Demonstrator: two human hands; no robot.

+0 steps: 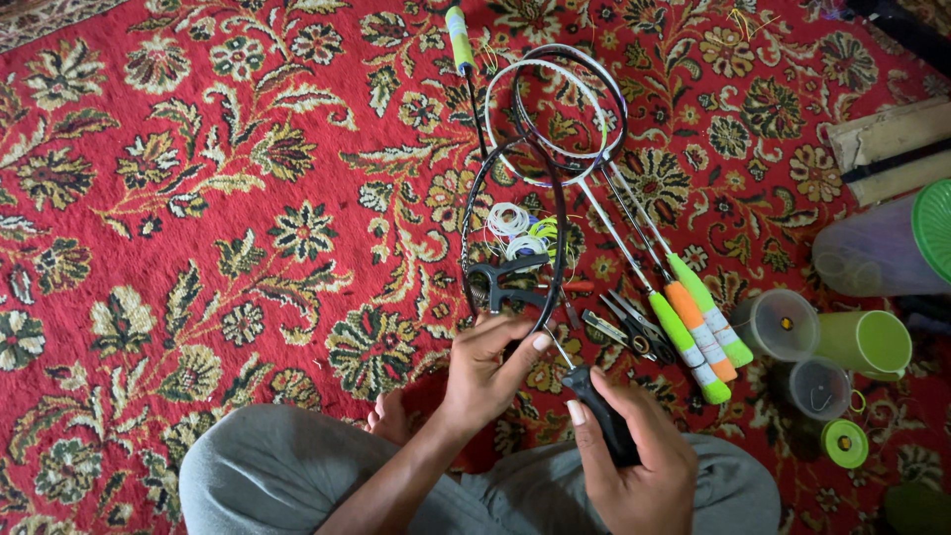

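Head view, nearest first: a black-handled awl (604, 414) is gripped in the right hand (634, 458), fingers wrapped shut around the handle, its thin metal shaft pointing up and left toward the left hand. The left hand (487, 369) is closed on the lower rim of a black unstrung racket frame (563, 213), thumb pressed on the rim where the awl's tip meets it. Grey-clad knees (287, 471) are seen below both hands. Just above the left-hand grip, black pliers (505, 277) lie across the frame, and white and yellow string coils (517, 233) sit inside it. Right of the grip, small cutters (634, 332) rest on the red patterned carpet (198, 198), beside three racket handles (698, 332) wrapped in green and orange. Farther up, two more racket heads (555, 119) are stacked over one another. Well to the right, plastic cups (822, 342) and a green string reel (845, 443) are placed
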